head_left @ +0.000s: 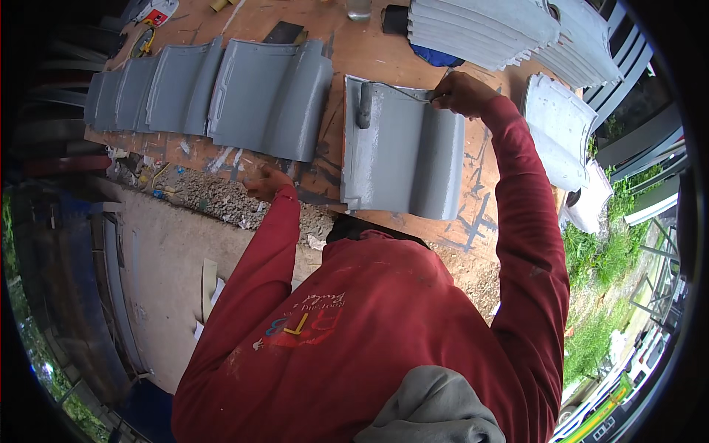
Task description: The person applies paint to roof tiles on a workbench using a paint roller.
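Observation:
My right hand (464,94) is closed round the handle of a small paint roller (364,107). The grey roller head rests at the upper left of a curved roof tile (391,166), which lies in front of me on the wooden table. Wet-looking grey paint covers much of this tile, with a paler strip along its left side. Near the table's front edge is my left hand (270,183), its fingers loosely bent and apart with nothing in them. Beside it, a grey roof tile (258,92) heads a row of several overlapping grey tiles.
Stacked pale, unpainted tiles (480,33) stand at the back right. Another whitish tile (557,129) lies at the right edge of the paint-streaked table (332,148). A clear jar (359,9) and a dark flat piece (285,33) sit at the back. Gravel (214,199) lies below the front edge.

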Demonstrator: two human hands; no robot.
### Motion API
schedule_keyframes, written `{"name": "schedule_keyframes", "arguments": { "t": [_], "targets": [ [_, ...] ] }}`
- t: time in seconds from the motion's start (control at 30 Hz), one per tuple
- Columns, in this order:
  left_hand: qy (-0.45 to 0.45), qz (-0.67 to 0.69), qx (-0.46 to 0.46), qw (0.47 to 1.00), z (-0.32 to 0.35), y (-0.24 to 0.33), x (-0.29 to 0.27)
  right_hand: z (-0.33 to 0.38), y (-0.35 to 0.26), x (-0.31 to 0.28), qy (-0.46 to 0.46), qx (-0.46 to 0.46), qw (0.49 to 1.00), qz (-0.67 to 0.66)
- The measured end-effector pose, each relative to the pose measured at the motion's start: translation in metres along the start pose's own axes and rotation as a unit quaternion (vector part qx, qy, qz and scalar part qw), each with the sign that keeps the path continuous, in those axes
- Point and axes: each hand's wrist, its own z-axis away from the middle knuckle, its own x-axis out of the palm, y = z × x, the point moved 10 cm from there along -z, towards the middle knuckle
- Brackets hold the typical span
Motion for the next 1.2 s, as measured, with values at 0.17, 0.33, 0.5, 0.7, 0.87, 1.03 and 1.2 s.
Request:
{"name": "schedule_keyframes", "arguments": {
  "t": [0.17, 0.33, 0.5, 0.7, 0.87, 1.03, 1.2],
  "targets": [
    [-0.01, 0.014, 0.001, 1.0, 0.001, -0.001, 0.001, -0.013, -0.01, 0.021, -0.08, 0.003, 0.997, 0.017],
    [-0.005, 0.018, 0.011, 1.0, 0.0, 0.001, 0.001, 0.006, -0.007, 0.052, -0.123, 0.012, 0.992, 0.031],
    [0.004, 0.036, 0.014, 0.999, 0.0, 0.002, -0.002, 0.033, -0.004, 0.071, -0.191, -0.017, 0.981, 0.001],
    [-0.011, 0.014, 0.01, 1.0, 0.0, 0.0, 0.003, 0.006, 0.005, 0.018, -0.065, -0.01, 0.998, -0.026],
    [-0.015, 0.005, -0.005, 1.0, -0.001, -0.005, 0.006, -0.01, 0.012, 0.044, -0.07, -0.041, 0.996, -0.022],
    [-0.006, 0.022, 0.011, 1.0, 0.001, -0.002, 0.001, 0.022, 0.067, 0.038, -0.041, 0.039, 0.998, 0.025],
    [-0.016, 0.026, 0.009, 0.999, 0.0, 0.0, 0.002, 0.066, 0.098, 0.008, -0.048, 0.127, 0.99, 0.028]
  ]
}}
